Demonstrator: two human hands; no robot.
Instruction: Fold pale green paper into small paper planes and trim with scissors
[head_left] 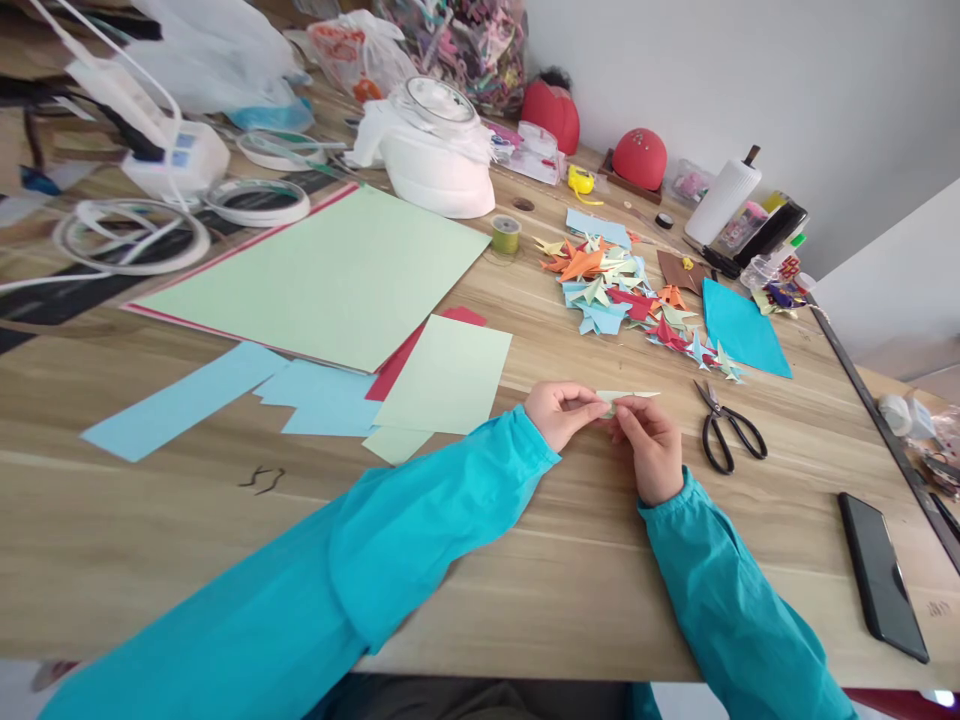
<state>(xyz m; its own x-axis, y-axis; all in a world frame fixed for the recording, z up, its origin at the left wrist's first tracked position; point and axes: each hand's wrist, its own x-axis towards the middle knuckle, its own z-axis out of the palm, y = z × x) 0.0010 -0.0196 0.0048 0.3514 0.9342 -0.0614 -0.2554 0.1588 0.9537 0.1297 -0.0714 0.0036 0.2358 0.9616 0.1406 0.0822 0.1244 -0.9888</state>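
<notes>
Between my two hands is a small folded piece of pale green paper (628, 394), partly covered by the fingers. My left hand (564, 412) pinches its left end with thumb and fingertips. My right hand (651, 445) grips it from the right, thumb against the fingers. Just left of my hands lie a pale green sheet (450, 375) and cut blue strips (187, 398). Black-handled scissors (721, 425) rest on the table to the right, blades slightly apart. Beyond the hands spreads a pile of folded paper shapes (607, 275) in orange, red, blue, green and yellow.
A large pale green sheet stack (322, 280) lies at left. Behind it stands a white plastic-wrapped object (439, 150). A spool (505, 235), a teal sheet (744, 325) and a yellow tape measure (580, 180) are farther back. A phone (883, 575) lies near the right edge.
</notes>
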